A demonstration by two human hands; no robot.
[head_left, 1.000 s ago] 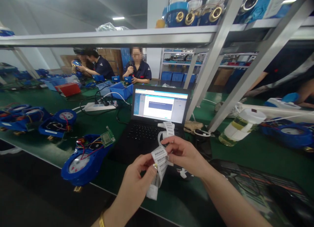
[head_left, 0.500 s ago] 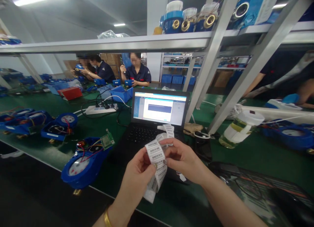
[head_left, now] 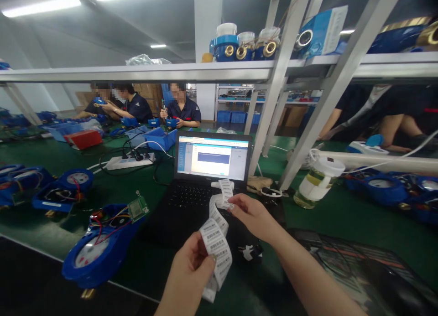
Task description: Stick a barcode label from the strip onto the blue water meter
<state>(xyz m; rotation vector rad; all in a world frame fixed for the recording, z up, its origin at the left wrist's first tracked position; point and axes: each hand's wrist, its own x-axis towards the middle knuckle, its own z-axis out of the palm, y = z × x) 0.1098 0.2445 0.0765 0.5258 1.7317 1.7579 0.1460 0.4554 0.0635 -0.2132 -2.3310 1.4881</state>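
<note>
A long white strip of barcode labels [head_left: 215,237] curls between my two hands in front of the open laptop [head_left: 183,195]. My left hand [head_left: 191,268] pinches the near part of the strip between thumb and fingers, and its loose end hangs below. Farther forward, my right hand [head_left: 251,213] has its fingertips closed on the strip's far part, over the laptop's keyboard side. The far tip of the strip lies near the screen hinge. To the left sits a blue water meter [head_left: 97,250] with its wires and a green circuit board [head_left: 138,207] exposed.
More open blue meters [head_left: 63,188] stand at the left. A white power strip [head_left: 130,161] lies behind them. On the right are a lidded bottle [head_left: 316,183], a metal shelf post [head_left: 313,124] and a dark mouse [head_left: 393,279]. Co-workers [head_left: 183,108] sit across the bench.
My right hand has moved forward and away from my left hand along the label strip, leaving a longer curled stretch between them. The camera view has shifted slightly to the right.
</note>
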